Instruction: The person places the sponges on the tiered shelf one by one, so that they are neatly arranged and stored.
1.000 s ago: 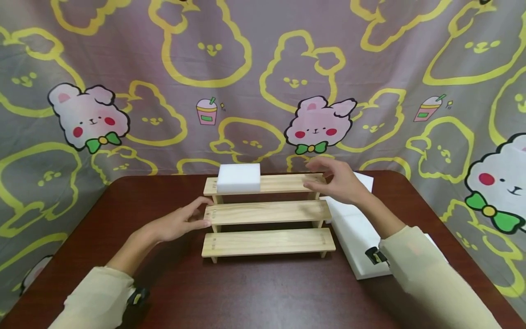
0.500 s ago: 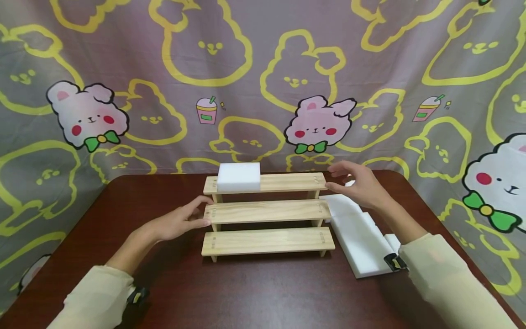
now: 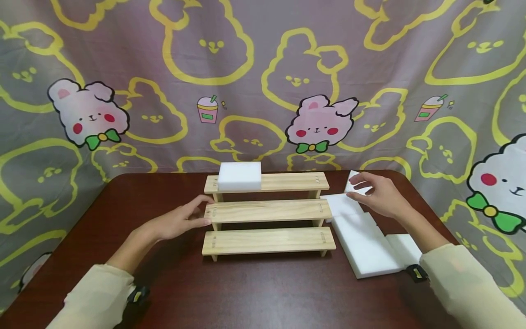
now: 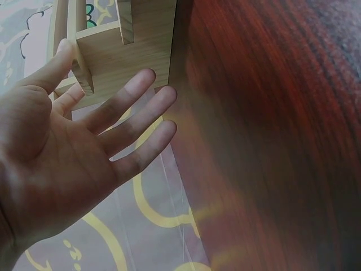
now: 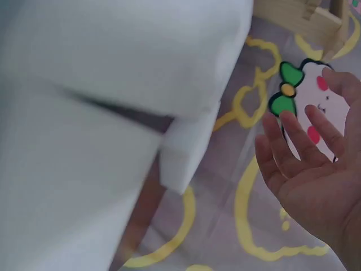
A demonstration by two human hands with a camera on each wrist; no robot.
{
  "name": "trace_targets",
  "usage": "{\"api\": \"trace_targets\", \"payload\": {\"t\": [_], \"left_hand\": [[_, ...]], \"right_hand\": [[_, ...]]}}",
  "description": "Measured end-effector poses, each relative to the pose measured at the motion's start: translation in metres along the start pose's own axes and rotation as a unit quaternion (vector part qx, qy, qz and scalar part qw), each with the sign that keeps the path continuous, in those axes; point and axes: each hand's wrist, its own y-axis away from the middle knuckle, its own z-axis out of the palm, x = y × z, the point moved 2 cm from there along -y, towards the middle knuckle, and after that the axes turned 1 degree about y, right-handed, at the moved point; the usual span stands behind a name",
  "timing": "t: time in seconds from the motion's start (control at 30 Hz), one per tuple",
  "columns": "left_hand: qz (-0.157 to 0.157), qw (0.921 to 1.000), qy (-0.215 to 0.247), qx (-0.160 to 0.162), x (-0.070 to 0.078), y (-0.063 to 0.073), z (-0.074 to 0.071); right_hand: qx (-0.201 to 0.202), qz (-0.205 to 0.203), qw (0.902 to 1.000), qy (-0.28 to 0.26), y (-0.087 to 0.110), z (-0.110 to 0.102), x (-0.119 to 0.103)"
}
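Note:
A pale wooden three-step display rack [image 3: 267,211] stands on the dark table. My left hand [image 3: 174,223] grips the left end of its middle step with thumb and index finger; in the left wrist view the other fingers [image 4: 138,118] extend past the rack's side. A white foam block [image 3: 239,176] sits on the left part of the top step. My right hand [image 3: 382,194], empty with fingers loosely bent, hovers right of the rack above white foam pieces. Below it lies a long foam slab [image 3: 365,246], and its fingertips overlap a smaller foam piece [image 3: 357,183] at the back.
Another foam piece [image 3: 404,249] lies right of the slab, partly hidden by the right sleeve [image 3: 456,269]. One more foam sheet [image 3: 341,205] lies close to the rack's right side. A patterned curtain [image 3: 263,91] hangs behind the dark reddish table [image 3: 263,292].
My right hand has moved from the right end of the top step rightward, away from the rack and over the foam pieces. The left hand stays at the middle step.

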Motion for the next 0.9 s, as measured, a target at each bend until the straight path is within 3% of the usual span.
{"api": "trace_targets", "payload": {"t": [0.27, 0.57, 0.9], "left_hand": [[0.001, 1.0, 0.0, -0.002, -0.001, 0.002, 0.001], [-0.004, 1.0, 0.0, -0.002, -0.005, 0.002, 0.001], [0.003, 1.0, 0.005, -0.003, -0.003, 0.003, 0.001]], "right_hand": [[-0.026, 0.058, 0.9976, 0.027, -0.001, 0.005, 0.026], [-0.063, 0.085, 0.9921, 0.067, -0.005, 0.01, 0.045], [-0.053, 0.12, 0.9885, 0.076, -0.003, -0.001, 0.059]]}}
